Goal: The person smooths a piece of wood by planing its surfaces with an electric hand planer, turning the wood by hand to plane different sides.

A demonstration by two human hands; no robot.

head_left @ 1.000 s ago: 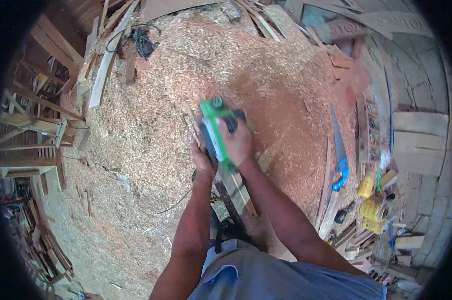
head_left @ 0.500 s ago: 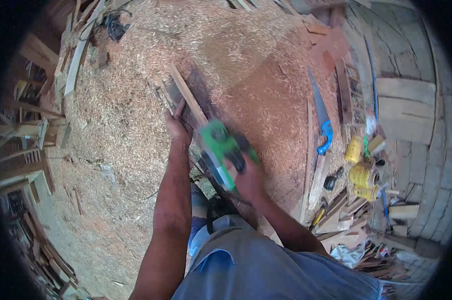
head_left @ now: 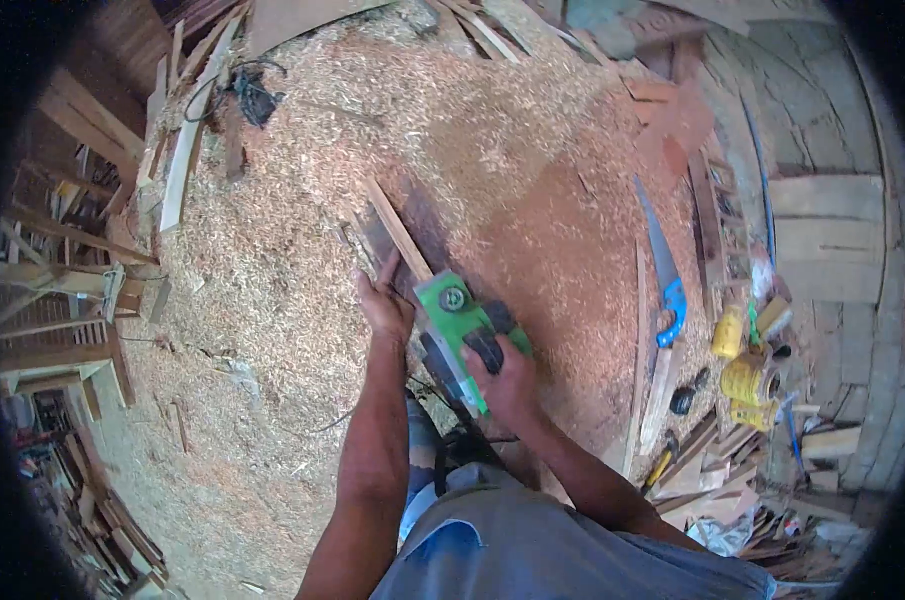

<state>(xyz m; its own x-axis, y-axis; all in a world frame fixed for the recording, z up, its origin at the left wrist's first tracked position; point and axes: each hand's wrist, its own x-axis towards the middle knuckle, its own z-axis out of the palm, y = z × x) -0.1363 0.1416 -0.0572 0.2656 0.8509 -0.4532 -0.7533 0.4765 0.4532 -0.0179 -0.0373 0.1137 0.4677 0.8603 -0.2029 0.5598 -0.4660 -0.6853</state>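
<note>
My right hand (head_left: pixel 508 384) is wrapped round the black handle of a green power planer (head_left: pixel 464 330). The planer sits over the near end of a narrow wooden strip (head_left: pixel 399 228), whose far part sticks out ahead of it. To the left of the strip, my left hand (head_left: pixel 385 304) has its fingers apart, with fingertips by the dark board edge beside the strip; whether they touch it is unclear. A dark flat surface (head_left: pixel 427 222) shows under and beside the strip.
Wood shavings (head_left: pixel 262 290) cover the floor. On the right lie a blue-handled saw (head_left: pixel 664 262), long wooden strips, yellow containers (head_left: pixel 740 380) and a hammer-like tool (head_left: pixel 660 466). Stacked wood stands at the left, and a black tangled bundle (head_left: pixel 255 98) lies at the upper left.
Since one second ago the planer has moved back toward my body, baring the strip's far part. My left hand has moved off from beside the planer to the left, with its fingers spread.
</note>
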